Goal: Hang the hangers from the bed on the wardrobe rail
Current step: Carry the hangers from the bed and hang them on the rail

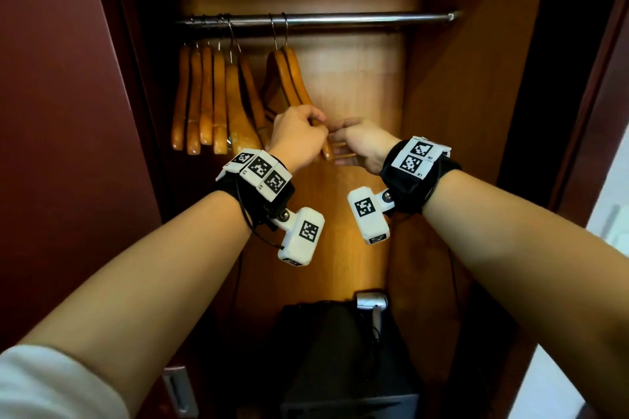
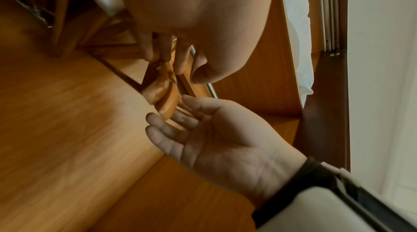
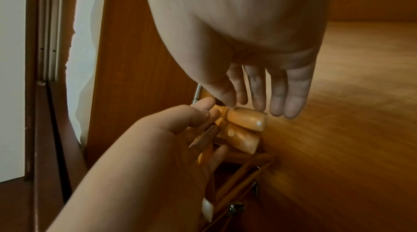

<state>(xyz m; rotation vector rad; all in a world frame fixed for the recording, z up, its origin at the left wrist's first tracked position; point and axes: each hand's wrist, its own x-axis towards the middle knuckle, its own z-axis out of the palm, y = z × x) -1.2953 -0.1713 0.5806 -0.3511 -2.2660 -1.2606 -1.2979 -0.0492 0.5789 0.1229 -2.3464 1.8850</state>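
Left grip [image 1: 299, 136]: your fingers curl round the lower ends of two hangers [image 1: 289, 78].
Right grip [image 1: 360, 143]: wide, fingers nearly straight, tips touching the same ends from the right.
Hangers: both hooks are over the rail [image 1: 340, 19], above your grips.
Other hangers [image 1: 211, 102]: a bunch on the rail, left of your left grip.

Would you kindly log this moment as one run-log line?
left hand: touching hanger pair | right hand: open beside | pair: hooked on rail
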